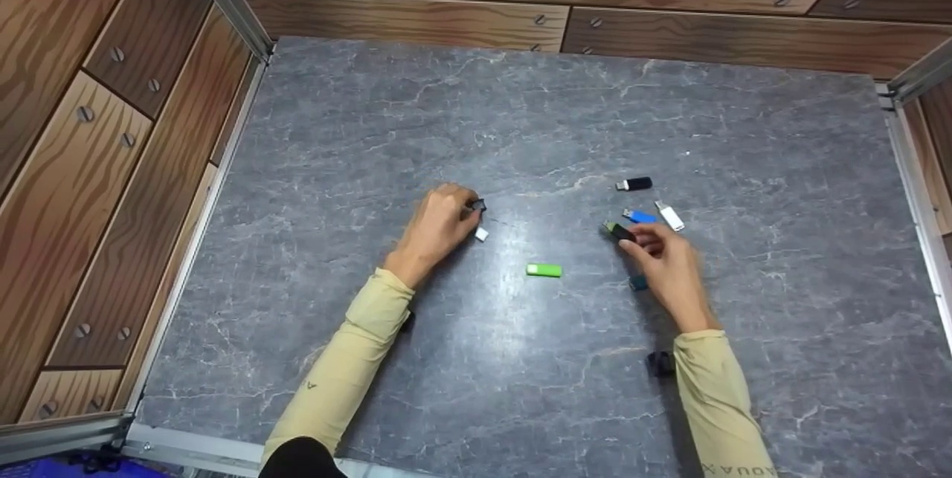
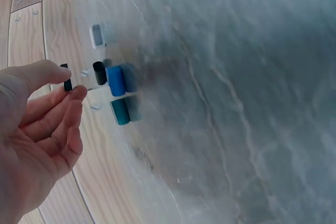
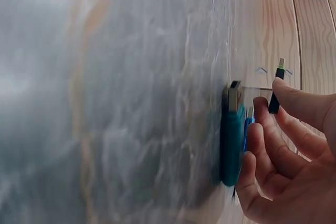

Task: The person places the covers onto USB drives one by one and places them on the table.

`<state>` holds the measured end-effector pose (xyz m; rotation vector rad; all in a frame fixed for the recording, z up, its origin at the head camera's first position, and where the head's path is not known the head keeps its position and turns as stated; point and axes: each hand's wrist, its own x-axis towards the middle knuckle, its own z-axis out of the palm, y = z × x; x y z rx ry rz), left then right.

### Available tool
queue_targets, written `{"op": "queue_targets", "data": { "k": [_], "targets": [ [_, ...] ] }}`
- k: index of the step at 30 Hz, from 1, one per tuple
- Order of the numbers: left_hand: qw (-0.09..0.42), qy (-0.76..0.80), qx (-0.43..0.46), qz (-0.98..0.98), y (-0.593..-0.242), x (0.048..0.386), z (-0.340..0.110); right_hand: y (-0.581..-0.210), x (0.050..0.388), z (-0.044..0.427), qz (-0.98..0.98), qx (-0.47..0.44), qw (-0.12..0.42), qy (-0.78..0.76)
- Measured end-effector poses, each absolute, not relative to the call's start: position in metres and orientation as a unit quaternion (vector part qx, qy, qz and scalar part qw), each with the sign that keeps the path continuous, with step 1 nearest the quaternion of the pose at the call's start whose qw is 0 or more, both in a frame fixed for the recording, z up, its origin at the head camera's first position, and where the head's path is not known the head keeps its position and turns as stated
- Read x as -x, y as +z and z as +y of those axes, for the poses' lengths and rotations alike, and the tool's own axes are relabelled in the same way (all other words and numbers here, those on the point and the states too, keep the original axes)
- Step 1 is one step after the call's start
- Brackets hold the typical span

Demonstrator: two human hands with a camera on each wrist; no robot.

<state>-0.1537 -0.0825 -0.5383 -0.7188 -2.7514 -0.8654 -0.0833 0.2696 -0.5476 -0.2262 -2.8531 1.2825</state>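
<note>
My left hand [image 1: 439, 221] pinches a small black cap [image 2: 66, 78] between thumb and fingertips, above the table. Beside it stand a white cap [image 2: 97, 35], another black cap [image 2: 100, 73], a blue cap [image 2: 116, 81] and a teal cap [image 2: 120, 111]. My right hand [image 1: 669, 266] holds a black USB stick [image 3: 275, 95] by its body; its bare plug end shows some green. Under that hand lies a teal USB stick [image 3: 231, 140], partly covered in the head view. A blue USB stick [image 1: 641, 217] and a white USB stick [image 1: 670, 215] lie just beyond its fingers.
A black USB stick [image 1: 635, 184] lies farther back on the right. Between the hands lies a bright green stick [image 1: 544, 270] with a white end. Wood-patterned panels [image 1: 461, 24] wall the grey marbled table [image 1: 476, 114] at the back and sides.
</note>
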Motion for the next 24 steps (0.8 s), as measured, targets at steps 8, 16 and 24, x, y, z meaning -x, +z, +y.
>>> {"op": "queue_targets", "data": {
  "k": [8, 16, 24],
  "targets": [
    [0.056, -0.328, 0.242, -0.911, -0.54, 0.151, -0.077, -0.547, 0.086, 0.26, -0.897, 0.073, -0.003, 0.437],
    [0.017, -0.362, 0.228, -0.903, -0.539, 0.149, -0.073, -0.549, 0.088, 0.251, -0.897, 0.062, -0.024, 0.436],
    [-0.025, -0.403, 0.212, -0.89, -0.539, 0.149, -0.069, -0.55, 0.091, 0.242, -0.884, 0.044, -0.042, 0.464]
  ]
}}
